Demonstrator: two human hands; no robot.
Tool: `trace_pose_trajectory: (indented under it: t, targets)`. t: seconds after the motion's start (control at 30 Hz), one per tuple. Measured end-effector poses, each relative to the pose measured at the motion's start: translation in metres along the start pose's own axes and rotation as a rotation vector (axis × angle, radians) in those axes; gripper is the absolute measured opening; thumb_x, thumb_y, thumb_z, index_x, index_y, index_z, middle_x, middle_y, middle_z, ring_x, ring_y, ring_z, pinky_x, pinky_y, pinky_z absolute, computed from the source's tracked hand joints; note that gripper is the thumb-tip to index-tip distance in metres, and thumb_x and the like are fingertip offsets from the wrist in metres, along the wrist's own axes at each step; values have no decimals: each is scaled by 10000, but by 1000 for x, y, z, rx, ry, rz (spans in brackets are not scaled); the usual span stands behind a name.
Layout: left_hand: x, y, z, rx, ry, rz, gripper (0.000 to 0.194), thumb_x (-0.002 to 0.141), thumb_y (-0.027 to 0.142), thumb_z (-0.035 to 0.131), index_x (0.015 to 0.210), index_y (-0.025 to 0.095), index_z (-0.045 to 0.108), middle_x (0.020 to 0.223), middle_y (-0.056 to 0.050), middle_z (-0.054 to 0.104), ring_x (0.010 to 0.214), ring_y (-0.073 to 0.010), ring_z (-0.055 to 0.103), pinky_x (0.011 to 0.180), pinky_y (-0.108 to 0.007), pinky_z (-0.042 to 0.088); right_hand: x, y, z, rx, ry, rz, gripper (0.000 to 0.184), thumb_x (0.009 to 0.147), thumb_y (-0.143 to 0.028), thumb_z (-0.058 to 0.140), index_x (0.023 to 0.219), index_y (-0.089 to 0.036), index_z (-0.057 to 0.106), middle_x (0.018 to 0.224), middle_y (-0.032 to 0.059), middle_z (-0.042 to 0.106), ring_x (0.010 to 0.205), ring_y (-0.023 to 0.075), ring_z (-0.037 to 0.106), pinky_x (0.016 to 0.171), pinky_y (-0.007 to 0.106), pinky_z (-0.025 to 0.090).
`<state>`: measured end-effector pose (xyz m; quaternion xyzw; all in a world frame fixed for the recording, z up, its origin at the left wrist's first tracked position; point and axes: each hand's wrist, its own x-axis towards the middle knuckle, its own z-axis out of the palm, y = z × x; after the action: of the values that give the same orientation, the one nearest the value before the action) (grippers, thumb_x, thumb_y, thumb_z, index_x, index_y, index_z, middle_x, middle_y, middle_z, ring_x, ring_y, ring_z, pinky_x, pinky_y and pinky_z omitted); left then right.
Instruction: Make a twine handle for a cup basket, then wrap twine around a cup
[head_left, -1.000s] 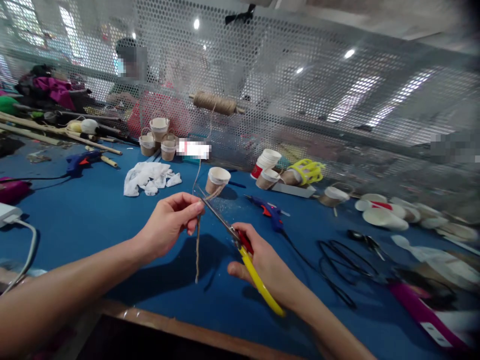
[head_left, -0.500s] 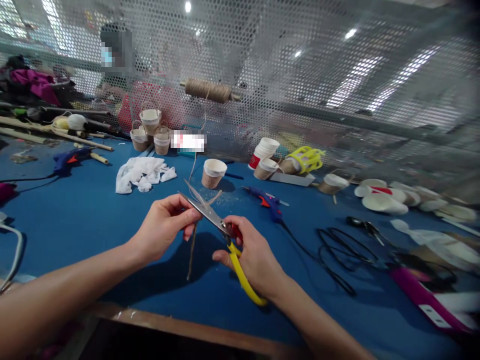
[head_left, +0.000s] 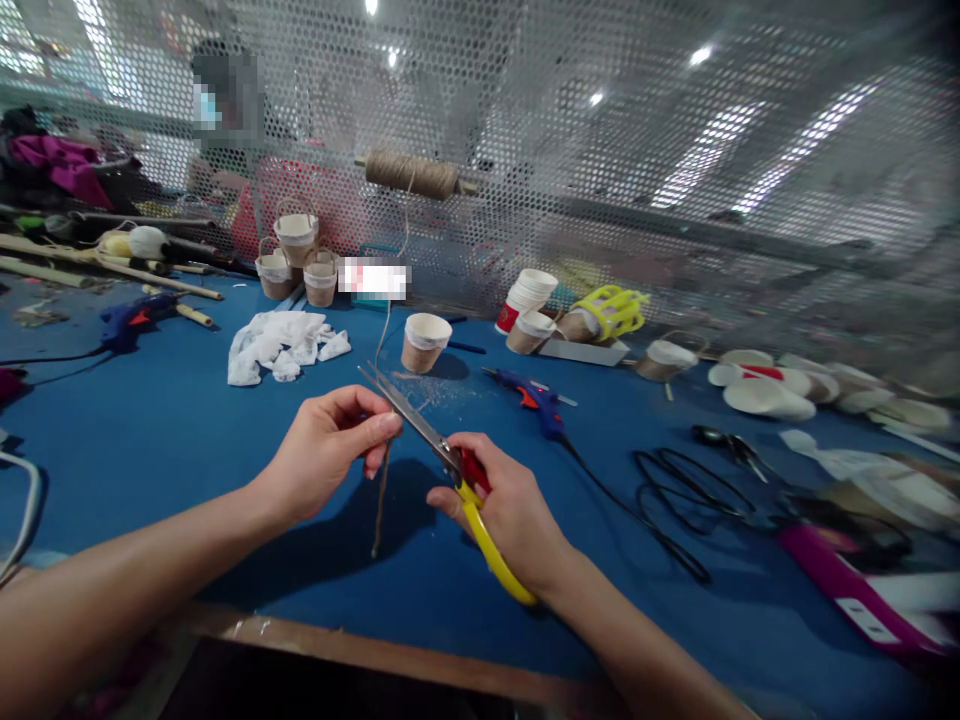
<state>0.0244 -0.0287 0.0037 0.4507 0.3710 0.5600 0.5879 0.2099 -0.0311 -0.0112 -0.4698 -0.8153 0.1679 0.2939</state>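
Note:
My left hand [head_left: 322,455] pinches a piece of twine [head_left: 382,500] between thumb and fingers, and one end of it hangs down below them. A pair of scissors [head_left: 424,428] with red and yellow handles is in my right hand [head_left: 514,505]. Its blades are nearly together and lie just past my left fingertips, pointing up and left. Beyond the blades stands a twine-wrapped cup [head_left: 424,348] with a white rim. From a twine spool [head_left: 412,174] on the mesh, a strand runs down toward the blades; where it ends is hard to make out.
A blue glue gun [head_left: 536,400] with a black cord lies right of the cup. White cloth scraps [head_left: 277,340] lie to the left, with small twine-covered baskets [head_left: 297,235] behind. A perforated metal screen [head_left: 570,150] closes off the back. A purple power strip [head_left: 847,590] sits at right.
The scissors blades, spread half a second ago, have come together. A short twine end that stuck out right of the blades no longer shows there. My left hand keeps its pinch.

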Motion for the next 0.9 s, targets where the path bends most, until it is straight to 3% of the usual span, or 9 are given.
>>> trace_pose_trajectory:
  t: [0.17, 0.23, 0.33, 0.47, 0.57, 0.63, 0.77, 0.9]
  targets:
    - [3, 1, -3, 32, 29, -5, 83, 663, 165, 662, 644, 131, 589, 570, 28, 591, 459, -38, 465, 470, -173, 381, 6, 3, -6, 52, -20, 165, 364, 750, -481, 533, 946, -177, 491, 644, -18, 513, 551, 122, 462, 536, 238, 399]
    - [5, 1, -5, 16, 7, -38, 87, 664, 171, 660, 638, 131, 588, 581, 22, 597, 487, -48, 489, 512, -186, 403, 11, 11, -8, -46, 6, 235, 382, 729, -452, 570, 983, -175, 504, 701, 3, 548, 598, 135, 498, 576, 249, 414]
    - [7, 0, -7, 19, -35, -72, 97, 670, 183, 651, 637, 134, 574, 544, 18, 582, 515, -76, 536, 548, -213, 424, 17, 29, -9, -289, -73, 295, 411, 729, -327, 585, 1096, -155, 512, 797, 54, 575, 700, 171, 548, 642, 277, 428]
    - [5, 3, -5, 71, -113, -110, 92, 673, 192, 637, 658, 139, 562, 522, 22, 565, 471, -92, 542, 510, -231, 439, 18, 40, -14, -484, -201, 314, 447, 751, -237, 553, 1181, -122, 505, 914, 132, 593, 792, 211, 579, 699, 311, 433]
    - [3, 6, -2, 186, -156, -86, 76, 674, 182, 621, 647, 145, 561, 475, 31, 539, 420, -86, 503, 456, -218, 418, 18, 25, -24, -511, -202, 269, 328, 754, -243, 562, 1068, -153, 597, 909, 141, 618, 882, 263, 565, 743, 365, 420]
    - [3, 6, -1, 310, -171, -30, 57, 683, 174, 608, 649, 149, 568, 465, 32, 531, 419, -85, 489, 448, -208, 400, 19, 8, -30, -315, -196, 190, 249, 809, -302, 502, 967, -156, 627, 900, 121, 635, 873, 237, 573, 745, 355, 427]
    - [2, 3, 0, 597, -217, 147, 59, 711, 170, 585, 653, 161, 592, 501, 26, 533, 454, -89, 473, 461, -202, 360, 21, -22, -22, 313, -246, 164, 290, 861, -371, 401, 847, -153, 591, 759, 43, 629, 631, 124, 586, 552, 240, 459]
    - [3, -5, 0, 874, -199, 364, 135, 705, 134, 592, 577, 177, 592, 530, 7, 559, 500, -107, 469, 508, -215, 337, 19, -26, 1, 333, -132, 178, 198, 834, -302, 466, 774, -152, 580, 626, 2, 587, 509, 94, 539, 496, 220, 426]
